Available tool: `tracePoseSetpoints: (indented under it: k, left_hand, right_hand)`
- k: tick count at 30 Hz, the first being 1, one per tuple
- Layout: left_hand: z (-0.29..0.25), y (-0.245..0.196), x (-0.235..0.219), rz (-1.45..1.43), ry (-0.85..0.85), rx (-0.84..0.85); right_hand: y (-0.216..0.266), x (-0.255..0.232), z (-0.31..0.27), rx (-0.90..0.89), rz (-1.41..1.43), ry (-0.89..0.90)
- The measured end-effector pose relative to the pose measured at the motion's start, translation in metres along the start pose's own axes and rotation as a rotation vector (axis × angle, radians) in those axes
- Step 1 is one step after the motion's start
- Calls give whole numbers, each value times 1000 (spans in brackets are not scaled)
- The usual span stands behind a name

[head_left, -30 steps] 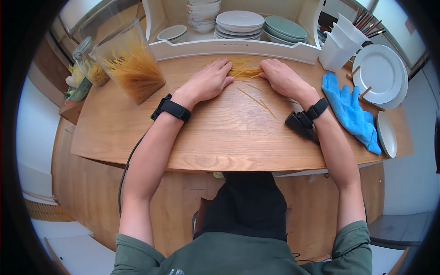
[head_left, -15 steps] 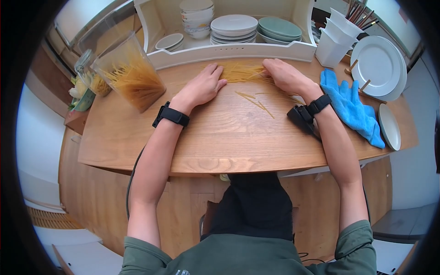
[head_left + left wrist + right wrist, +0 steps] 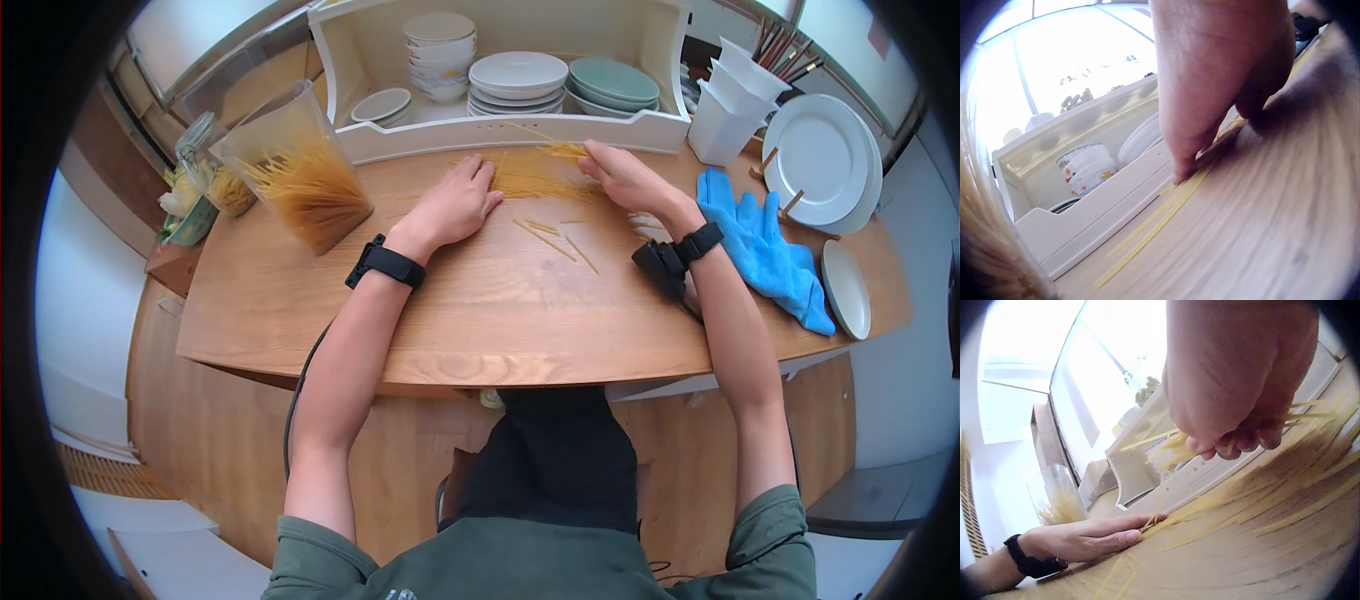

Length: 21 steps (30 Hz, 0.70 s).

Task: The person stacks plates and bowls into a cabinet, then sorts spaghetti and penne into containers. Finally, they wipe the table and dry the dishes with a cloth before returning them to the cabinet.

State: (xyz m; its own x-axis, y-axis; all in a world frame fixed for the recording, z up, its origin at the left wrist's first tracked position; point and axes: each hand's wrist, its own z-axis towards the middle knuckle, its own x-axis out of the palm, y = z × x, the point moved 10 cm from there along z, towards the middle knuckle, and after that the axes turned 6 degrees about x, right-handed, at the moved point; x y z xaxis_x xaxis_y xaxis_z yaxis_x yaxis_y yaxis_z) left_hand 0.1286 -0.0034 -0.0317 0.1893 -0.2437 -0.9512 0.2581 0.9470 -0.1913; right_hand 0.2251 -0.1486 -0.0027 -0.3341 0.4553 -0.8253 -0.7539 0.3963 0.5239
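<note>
Dry spaghetti (image 3: 535, 182) lies spread on the wooden table in front of the shelf. My left hand (image 3: 455, 205) rests at the left end of it, its fingers extended down onto the strands; in the right wrist view this hand (image 3: 1094, 537) lies low along the tabletop. My right hand (image 3: 632, 180) is raised a little over the right end and grips a small bunch of spaghetti (image 3: 1172, 448), its fingers curled round it and strands poking out both sides. A few broken pieces (image 3: 545, 240) lie nearer the person.
A clear container of spaghetti (image 3: 310, 190) and a glass jar (image 3: 225, 185) stand at left. Behind, a white shelf (image 3: 430, 138) holds bowls and plates. A blue glove (image 3: 760, 245), a plate rack with white plates (image 3: 820, 160), a small dish (image 3: 845, 290) and white cups (image 3: 725, 120) are at right.
My right hand has closed round a bunch of spaghetti and lifted it off the pile. My left hand moved slightly left, then back to the strands' left end.
</note>
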Motion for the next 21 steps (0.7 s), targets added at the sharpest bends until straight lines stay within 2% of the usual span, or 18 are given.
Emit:
tracePoseSetpoints:
  k: [4, 9, 11, 15, 18, 21]
  left_hand:
    - [0, 1, 1, 7, -21, 7]
    - [1, 1, 1, 51, -145, 76]
    - [1, 3, 1, 51, -148, 62]
    - [2, 4, 5, 76, -176, 48]
    - [0, 3, 1, 74, -191, 28]
    - [-1, -5, -9, 83, -225, 77]
  right_hand:
    - [7, -4, 5, 24, 16, 45]
    - [22, -17, 26, -109, 138, 20]
    - [30, -24, 36, -39, 85, 79]
    - [62, -35, 55, 51, 136, 172]
    - [91, -40, 72, 32, 135, 206]
    - [127, -46, 93, -1, 127, 239]
